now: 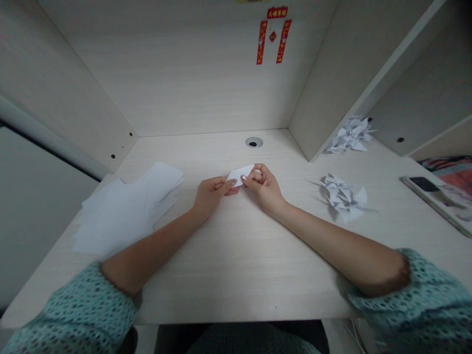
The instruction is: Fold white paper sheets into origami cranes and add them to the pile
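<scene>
A small folded piece of white paper (239, 174) is held between my two hands, just above the middle of the desk. My left hand (214, 192) pinches its left end, thumb on top and fingers beneath. At the other end, my right hand (266, 191) grips the paper between thumb and curled fingers. To the left lies a loose stack of white paper sheets (125, 209). On the right sits a pile of folded white paper pieces (342, 195), with a second such pile (352, 135) farther back by the partition.
A phone (438, 199) lies at the far right beside a red and dark cloth (457, 174). A round cable hole (254, 142) is set in the desk near the back panel. An upright partition (324, 88) rises at the right, and red paper strips (273, 37) decorate the back panel.
</scene>
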A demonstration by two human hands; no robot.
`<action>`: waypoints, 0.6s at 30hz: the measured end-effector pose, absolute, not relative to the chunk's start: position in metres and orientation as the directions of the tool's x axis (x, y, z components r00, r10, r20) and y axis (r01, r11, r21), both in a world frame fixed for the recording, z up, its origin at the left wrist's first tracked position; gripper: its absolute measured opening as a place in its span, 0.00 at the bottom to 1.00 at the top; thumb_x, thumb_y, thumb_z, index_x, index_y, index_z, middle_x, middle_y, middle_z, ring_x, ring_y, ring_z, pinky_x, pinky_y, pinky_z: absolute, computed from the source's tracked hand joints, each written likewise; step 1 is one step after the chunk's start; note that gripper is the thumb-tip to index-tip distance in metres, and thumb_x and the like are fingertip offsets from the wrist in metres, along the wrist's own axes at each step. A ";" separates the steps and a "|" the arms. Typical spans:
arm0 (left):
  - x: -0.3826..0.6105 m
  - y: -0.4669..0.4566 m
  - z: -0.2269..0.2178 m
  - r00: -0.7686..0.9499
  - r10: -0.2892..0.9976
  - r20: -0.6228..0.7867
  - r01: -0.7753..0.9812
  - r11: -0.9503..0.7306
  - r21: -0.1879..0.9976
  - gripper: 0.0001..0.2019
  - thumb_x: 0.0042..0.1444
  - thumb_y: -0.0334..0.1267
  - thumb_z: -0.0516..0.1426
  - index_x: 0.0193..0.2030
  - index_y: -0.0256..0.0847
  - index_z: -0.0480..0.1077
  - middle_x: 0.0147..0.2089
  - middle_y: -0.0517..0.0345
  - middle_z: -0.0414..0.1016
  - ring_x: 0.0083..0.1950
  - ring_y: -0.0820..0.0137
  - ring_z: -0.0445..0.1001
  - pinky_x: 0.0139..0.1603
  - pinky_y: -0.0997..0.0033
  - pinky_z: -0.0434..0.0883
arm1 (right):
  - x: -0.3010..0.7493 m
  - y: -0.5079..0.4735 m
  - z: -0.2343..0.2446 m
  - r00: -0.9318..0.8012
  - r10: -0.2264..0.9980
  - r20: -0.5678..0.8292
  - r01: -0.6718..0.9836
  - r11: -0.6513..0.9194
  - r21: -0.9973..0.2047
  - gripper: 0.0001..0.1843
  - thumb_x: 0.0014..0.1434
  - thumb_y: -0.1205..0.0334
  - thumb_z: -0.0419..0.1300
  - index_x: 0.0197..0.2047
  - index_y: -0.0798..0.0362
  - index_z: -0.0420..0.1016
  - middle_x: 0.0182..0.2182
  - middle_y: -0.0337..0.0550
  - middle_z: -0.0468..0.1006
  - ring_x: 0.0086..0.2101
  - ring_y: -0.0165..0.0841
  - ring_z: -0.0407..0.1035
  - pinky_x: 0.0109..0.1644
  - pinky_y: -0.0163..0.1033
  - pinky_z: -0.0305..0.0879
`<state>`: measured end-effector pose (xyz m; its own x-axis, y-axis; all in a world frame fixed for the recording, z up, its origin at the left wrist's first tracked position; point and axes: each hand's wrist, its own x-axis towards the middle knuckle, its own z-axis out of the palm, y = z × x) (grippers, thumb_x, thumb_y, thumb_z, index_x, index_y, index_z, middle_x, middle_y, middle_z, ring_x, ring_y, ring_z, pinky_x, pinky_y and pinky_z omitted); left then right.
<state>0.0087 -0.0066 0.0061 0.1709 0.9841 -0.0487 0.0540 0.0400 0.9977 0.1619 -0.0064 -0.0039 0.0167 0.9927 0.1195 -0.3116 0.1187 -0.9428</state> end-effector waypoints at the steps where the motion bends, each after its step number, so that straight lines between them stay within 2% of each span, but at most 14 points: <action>1: 0.009 -0.007 0.006 0.180 0.983 -0.049 0.052 0.040 0.998 0.17 0.44 0.52 0.64 0.28 0.38 0.76 0.30 0.51 0.81 0.33 0.64 0.79 0.41 0.65 0.75 | 0.162 -0.006 -0.004 0.028 0.993 0.118 -0.315 0.121 -0.941 0.24 0.40 0.52 0.70 0.33 0.48 0.60 0.18 0.27 0.69 0.21 0.27 0.62 0.30 0.35 0.58; 9: 0.008 -0.007 0.006 0.216 0.975 -0.058 0.093 0.039 0.995 0.17 0.45 0.51 0.64 0.25 0.37 0.74 0.29 0.50 0.81 0.30 0.66 0.79 0.39 0.65 0.76 | 0.164 -0.005 -0.008 0.111 0.984 0.138 -0.311 0.167 -0.936 0.24 0.41 0.54 0.70 0.36 0.47 0.61 0.18 0.27 0.70 0.22 0.28 0.64 0.32 0.36 0.60; 13: 0.008 -0.007 0.005 0.190 0.981 -0.045 0.060 0.034 0.998 0.16 0.46 0.50 0.63 0.25 0.37 0.74 0.29 0.49 0.81 0.30 0.65 0.79 0.40 0.63 0.76 | 0.163 -0.007 -0.006 0.153 0.981 0.118 -0.300 0.160 -0.940 0.26 0.42 0.53 0.69 0.40 0.47 0.62 0.19 0.30 0.74 0.24 0.29 0.67 0.34 0.37 0.62; 16: 0.008 -0.008 0.006 0.185 0.982 -0.034 0.045 0.026 0.999 0.16 0.46 0.49 0.64 0.25 0.36 0.74 0.29 0.50 0.81 0.30 0.65 0.79 0.39 0.64 0.76 | 0.162 -0.009 -0.004 0.111 0.990 0.089 -0.273 0.116 -0.955 0.27 0.43 0.51 0.69 0.44 0.49 0.66 0.21 0.33 0.76 0.24 0.30 0.69 0.35 0.37 0.63; 18: 0.008 -0.009 0.007 0.186 0.982 -0.030 0.051 0.021 0.998 0.16 0.46 0.50 0.64 0.25 0.36 0.74 0.29 0.51 0.81 0.30 0.66 0.79 0.39 0.64 0.76 | 0.162 -0.011 -0.003 0.035 0.994 0.102 -0.209 0.107 -0.972 0.22 0.44 0.50 0.68 0.41 0.52 0.71 0.21 0.35 0.76 0.25 0.30 0.69 0.34 0.37 0.63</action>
<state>0.0082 -0.0094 0.0072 0.1857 0.9821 -0.0302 0.0512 0.0210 0.9985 0.1619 -0.0106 -0.0028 0.0348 0.9942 0.1020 -0.2091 0.1070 -0.9720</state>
